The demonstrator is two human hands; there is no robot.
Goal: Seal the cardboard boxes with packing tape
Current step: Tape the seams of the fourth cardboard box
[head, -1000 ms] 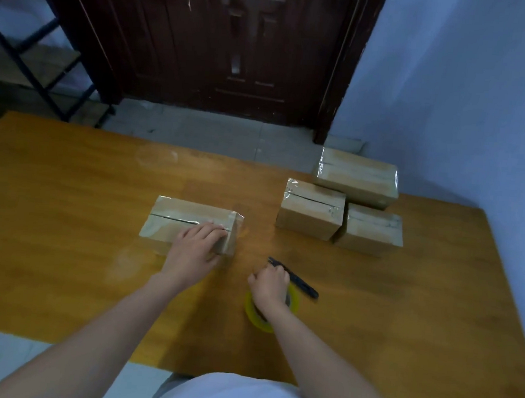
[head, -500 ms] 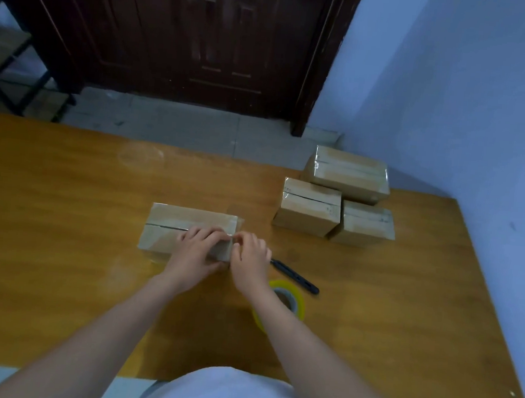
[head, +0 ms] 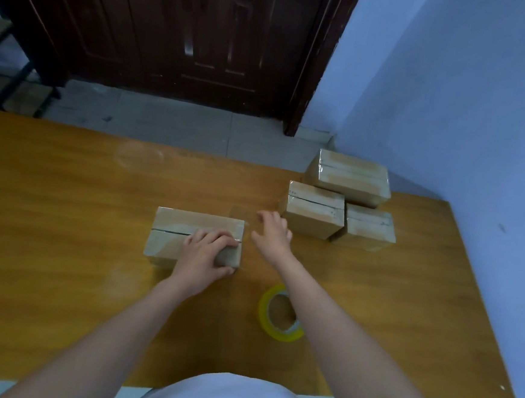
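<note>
A cardboard box (head: 186, 227) lies in the middle of the wooden table (head: 65, 214), its top seam showing as a dark slit under glossy tape. My left hand (head: 206, 255) grips its near right corner, with the fingers bent over the top and the thumb on the front face. My right hand (head: 272, 235) hovers just right of the box. Its fingertips seem to pinch a faint clear strip of tape (head: 241, 216) that runs from the box's right end. The yellow tape roll (head: 280, 316) lies flat on the table under my right forearm.
Three taped boxes (head: 347, 177) (head: 313, 214) (head: 370, 229) sit clustered at the table's far right, close to my right hand. A blue wall (head: 465, 120) runs along the right side. Behind the table are a dark door (head: 189, 36) and a grey floor.
My right hand left the tape roll, went to the box's right end, then drew away to the right. The black tool by the roll is now hidden. My left hand stayed on the box.
</note>
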